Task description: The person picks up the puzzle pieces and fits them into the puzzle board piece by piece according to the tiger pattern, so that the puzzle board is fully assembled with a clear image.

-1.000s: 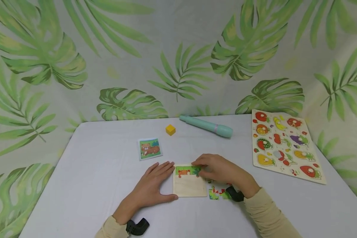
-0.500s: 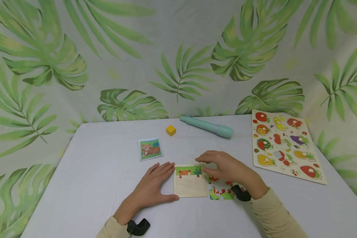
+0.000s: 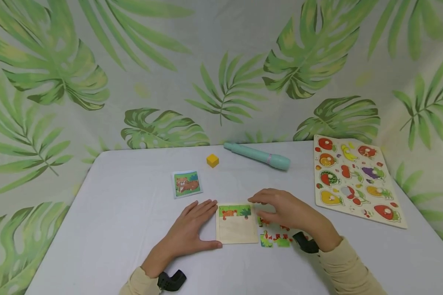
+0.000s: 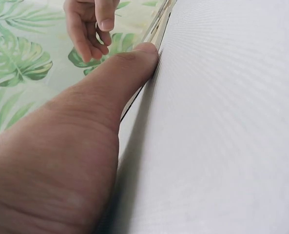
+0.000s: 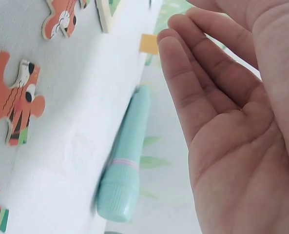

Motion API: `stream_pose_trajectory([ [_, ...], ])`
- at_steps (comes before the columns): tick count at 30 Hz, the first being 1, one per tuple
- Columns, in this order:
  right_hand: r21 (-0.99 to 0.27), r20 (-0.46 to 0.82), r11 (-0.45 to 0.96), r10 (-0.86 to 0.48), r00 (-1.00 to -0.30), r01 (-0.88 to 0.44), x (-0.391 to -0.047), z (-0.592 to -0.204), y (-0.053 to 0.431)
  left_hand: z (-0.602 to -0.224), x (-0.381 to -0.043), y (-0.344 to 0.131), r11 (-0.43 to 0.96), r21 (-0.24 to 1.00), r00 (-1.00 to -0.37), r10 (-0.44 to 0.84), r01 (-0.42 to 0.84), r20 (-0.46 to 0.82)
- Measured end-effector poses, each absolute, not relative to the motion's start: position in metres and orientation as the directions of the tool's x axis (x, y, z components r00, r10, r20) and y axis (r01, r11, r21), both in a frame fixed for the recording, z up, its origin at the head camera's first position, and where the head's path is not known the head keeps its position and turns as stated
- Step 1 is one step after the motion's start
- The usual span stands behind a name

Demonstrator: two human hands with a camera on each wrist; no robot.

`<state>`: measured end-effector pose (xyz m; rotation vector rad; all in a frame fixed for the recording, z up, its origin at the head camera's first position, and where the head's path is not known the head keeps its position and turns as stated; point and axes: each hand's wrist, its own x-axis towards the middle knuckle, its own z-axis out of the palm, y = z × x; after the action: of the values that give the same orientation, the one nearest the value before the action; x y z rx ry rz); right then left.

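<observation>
A square wooden puzzle tray (image 3: 238, 233) lies on the white table, its top row filled with joined jigsaw pieces (image 3: 234, 211) in green and orange. My left hand (image 3: 189, 230) rests flat at the tray's left side, thumb along the lower left corner and fingertips by the upper left. Above the tray's right edge hovers my right hand (image 3: 280, 207), fingers loosely bent, with nothing in its grasp in the right wrist view. Loose tiger jigsaw pieces (image 5: 20, 105) lie beneath and beside it; several more loose pieces (image 3: 275, 240) show right of the tray, some partly covered by the hand.
A small tiger picture card (image 3: 187, 184) lies behind the left hand. Farther back are a yellow cube (image 3: 212, 160) and a mint-green tube-shaped item (image 3: 258, 155). A fruit peg puzzle board (image 3: 358, 182) stands at the right. A leaf-patterned cloth (image 3: 221, 82) hangs behind the table.
My right hand has let go of the puzzle piece at the tray's top right and moved rightward, uncovering that corner. The left hand stays in place.
</observation>
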<state>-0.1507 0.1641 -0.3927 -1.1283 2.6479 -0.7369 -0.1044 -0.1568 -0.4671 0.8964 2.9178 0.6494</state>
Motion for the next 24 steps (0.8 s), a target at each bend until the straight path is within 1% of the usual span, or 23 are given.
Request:
stream_pose_trajectory([
  [14,-0.524,-0.021,0.622,-0.692,-0.722,-0.581,-0.149,-0.396,0.179,-0.466,-0.104,-0.158,0.746,0.396,-0.834,0.541,0.536,0.108],
  [24,-0.536,-0.060,0.622,-0.702,-0.709,-0.571,-0.153,-0.407,0.189,-0.465,-0.104,-0.157,0.744,0.419,-0.839,0.535,0.521,0.094],
])
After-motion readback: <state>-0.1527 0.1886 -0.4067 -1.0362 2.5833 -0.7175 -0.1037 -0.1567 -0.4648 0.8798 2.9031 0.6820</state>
